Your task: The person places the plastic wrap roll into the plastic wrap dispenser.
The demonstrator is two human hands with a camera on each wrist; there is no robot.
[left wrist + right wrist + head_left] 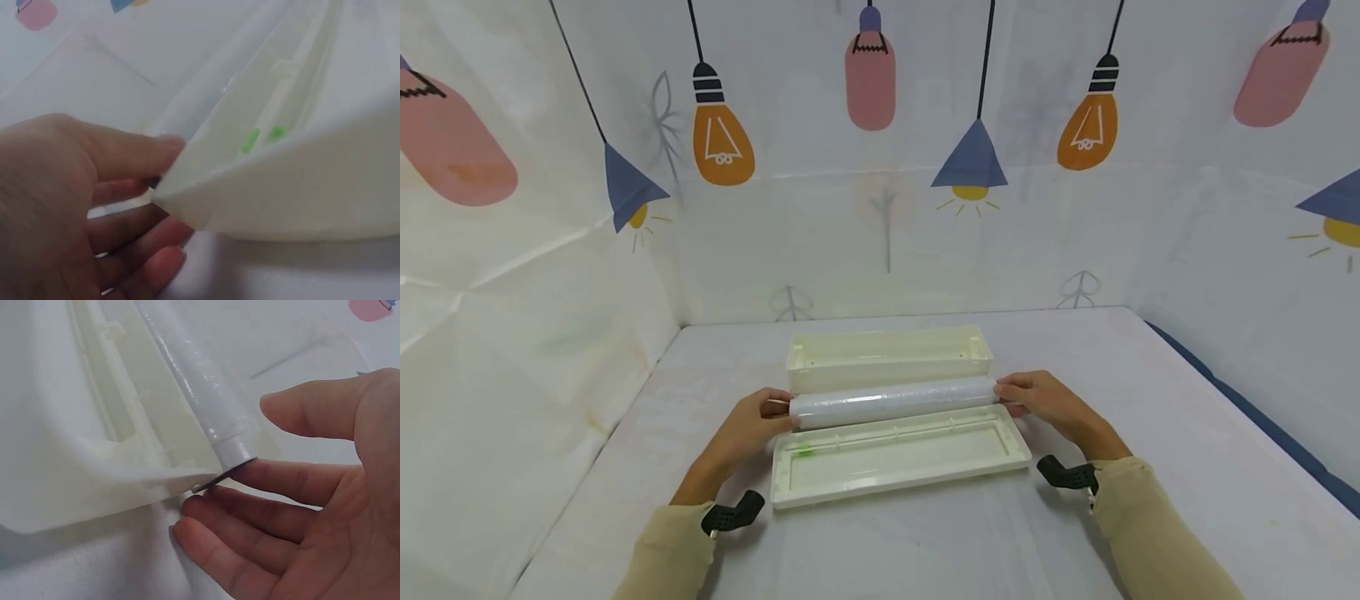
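Note:
A long white roll of cling film (891, 402) lies between a cream open box (887, 371) behind it and a shallow cream lid (898, 458) in front. At the roll's left end, my left hand (756, 425) pinches it between thumb and fingers. The left wrist view has the thumb (162, 153) on the roll end, with the other fingers below, beside the lid corner (175, 194). My right hand (1048, 404) is at the other end. Its fingers (275, 481) touch the roll's end (234, 450), while the thumb (312, 406) stands apart from it.
A white cloth (925, 550) covers the table. Printed white sheets (805, 233) enclose the back and sides. A dark blue edge (1262, 425) runs along the right side. Each wrist carries a black camera mount (733, 512).

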